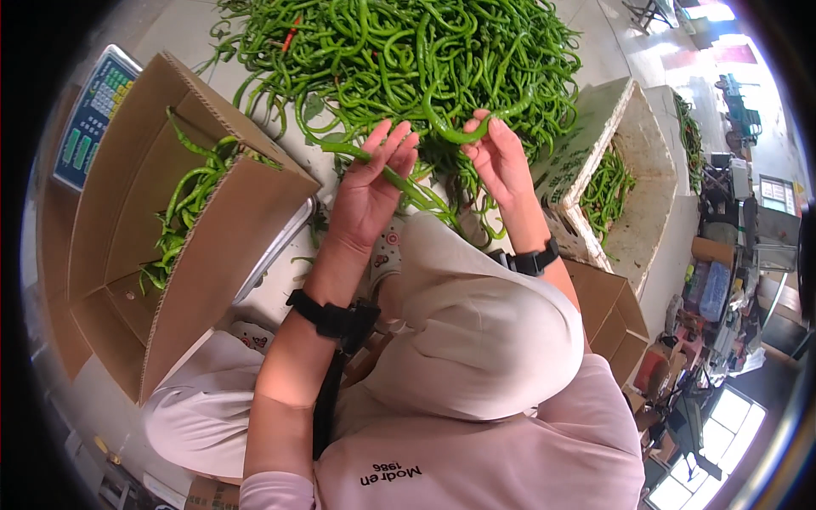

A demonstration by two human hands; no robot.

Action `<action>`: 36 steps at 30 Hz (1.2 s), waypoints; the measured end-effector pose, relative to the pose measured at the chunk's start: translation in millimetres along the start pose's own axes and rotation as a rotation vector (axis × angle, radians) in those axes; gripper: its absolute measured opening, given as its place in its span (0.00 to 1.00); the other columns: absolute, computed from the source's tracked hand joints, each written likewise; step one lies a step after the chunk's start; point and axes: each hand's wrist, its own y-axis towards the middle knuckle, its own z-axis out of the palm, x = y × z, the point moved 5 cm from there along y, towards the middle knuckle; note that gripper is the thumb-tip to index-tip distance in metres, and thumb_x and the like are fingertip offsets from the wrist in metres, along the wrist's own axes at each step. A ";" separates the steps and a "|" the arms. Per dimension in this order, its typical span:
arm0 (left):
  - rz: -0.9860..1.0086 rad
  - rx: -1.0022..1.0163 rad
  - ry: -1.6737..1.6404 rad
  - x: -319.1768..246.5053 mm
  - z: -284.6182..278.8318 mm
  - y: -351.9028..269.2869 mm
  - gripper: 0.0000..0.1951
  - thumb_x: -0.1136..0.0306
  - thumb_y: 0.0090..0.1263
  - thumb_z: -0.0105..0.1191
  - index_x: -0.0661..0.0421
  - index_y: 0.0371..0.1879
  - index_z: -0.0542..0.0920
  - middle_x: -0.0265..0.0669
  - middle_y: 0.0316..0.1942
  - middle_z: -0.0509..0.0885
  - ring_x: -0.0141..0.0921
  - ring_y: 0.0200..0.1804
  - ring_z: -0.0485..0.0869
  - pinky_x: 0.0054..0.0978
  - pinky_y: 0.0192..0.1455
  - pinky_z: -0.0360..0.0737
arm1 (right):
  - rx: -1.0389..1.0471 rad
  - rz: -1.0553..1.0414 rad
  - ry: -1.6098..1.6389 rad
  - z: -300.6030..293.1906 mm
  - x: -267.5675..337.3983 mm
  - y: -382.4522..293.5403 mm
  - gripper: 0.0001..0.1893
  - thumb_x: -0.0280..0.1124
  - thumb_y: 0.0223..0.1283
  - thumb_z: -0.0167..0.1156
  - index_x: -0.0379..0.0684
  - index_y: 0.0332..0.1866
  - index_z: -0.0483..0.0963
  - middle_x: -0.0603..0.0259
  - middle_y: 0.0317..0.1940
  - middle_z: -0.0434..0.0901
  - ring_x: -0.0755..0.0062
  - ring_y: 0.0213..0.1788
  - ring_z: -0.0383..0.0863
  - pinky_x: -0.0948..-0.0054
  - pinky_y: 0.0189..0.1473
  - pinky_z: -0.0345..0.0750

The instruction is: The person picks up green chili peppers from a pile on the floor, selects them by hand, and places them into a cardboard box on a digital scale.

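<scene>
A large heap of long green chili peppers (395,64) lies on the floor in front of me, with a red one (291,34) among them. Several green peppers (408,185) rest across the palm of my left hand (376,172), held under the thumb, with the fingertips spread. Between thumb and fingertips, my right hand (494,146) pinches a curved green pepper (456,134) above the near edge of the heap. A cardboard box (197,274) at the left has green peppers (188,204) inside.
Behind the cardboard box stands a scale with a keypad (95,115). To the right, a white foam box (650,185) holds more peppers, with an open cardboard box (605,312) nearer me. My knee (472,319) is raised between my arms. Mixed goods line the far right side.
</scene>
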 end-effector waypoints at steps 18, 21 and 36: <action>0.454 0.593 0.100 -111.1 210.8 -87.7 0.15 0.81 0.58 0.50 0.39 0.23 0.78 0.09 0.33 0.74 0.21 0.40 0.69 0.51 0.66 0.31 | 0.495 -0.326 -0.328 173.0 86.6 -7.9 0.13 0.33 0.63 0.43 0.38 0.49 0.64 0.54 0.41 0.74 0.64 0.43 0.75 0.68 0.50 0.70; 0.563 0.607 0.284 -147.7 219.3 -115.5 0.13 0.80 0.59 0.49 0.40 0.28 0.78 0.12 0.32 0.74 0.23 0.35 0.69 0.47 0.65 0.43 | 0.646 -0.296 -0.426 227.4 81.5 -5.3 0.14 0.33 0.62 0.46 0.36 0.48 0.66 0.55 0.39 0.76 0.69 0.43 0.75 0.71 0.49 0.69; 0.802 0.240 0.965 -129.7 216.8 -106.7 0.16 0.77 0.63 0.45 0.62 0.51 0.68 0.36 0.44 0.73 0.27 0.48 0.71 0.22 0.50 0.69 | 0.870 -0.245 -0.777 281.6 13.9 -20.7 0.12 0.24 0.53 0.53 0.38 0.44 0.71 0.67 0.31 0.76 0.86 0.32 0.69 0.82 0.34 0.71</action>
